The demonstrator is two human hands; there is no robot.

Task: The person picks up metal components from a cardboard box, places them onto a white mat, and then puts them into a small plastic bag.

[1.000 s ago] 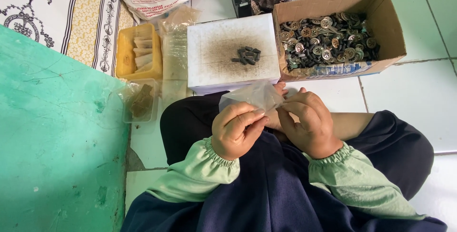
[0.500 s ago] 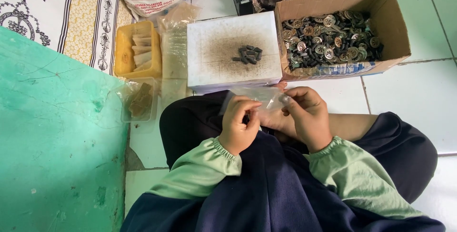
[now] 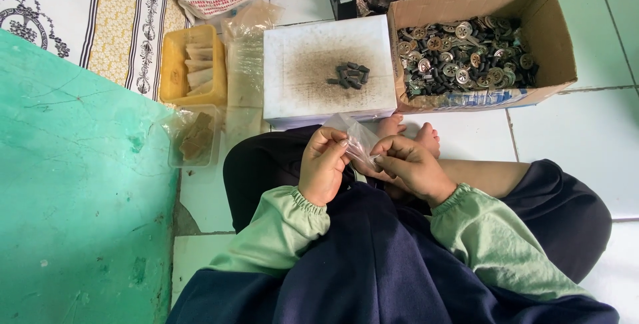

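Note:
A small clear plastic bag (image 3: 353, 139) is held over my lap between both hands. My left hand (image 3: 323, 164) pinches its left edge with thumb and fingers. My right hand (image 3: 411, 167) grips its right side, fingers curled at the bag's mouth. In front of my knees lies a white block (image 3: 306, 91) with a dark smudged top and a little heap of small black pieces (image 3: 351, 75) on it. Whether anything is inside the bag cannot be made out.
A cardboard box (image 3: 549, 38) of round metal parts and black pieces stands at the right. A yellow tray (image 3: 173, 64), a clear tub (image 3: 193, 138) and a stack of clear bags (image 3: 245, 64) lie left of the block. A green wall (image 3: 80, 197) fills the left side.
The bag was spread wide between my hands a second ago; now it is gathered narrower and both hands have dropped slightly toward my lap.

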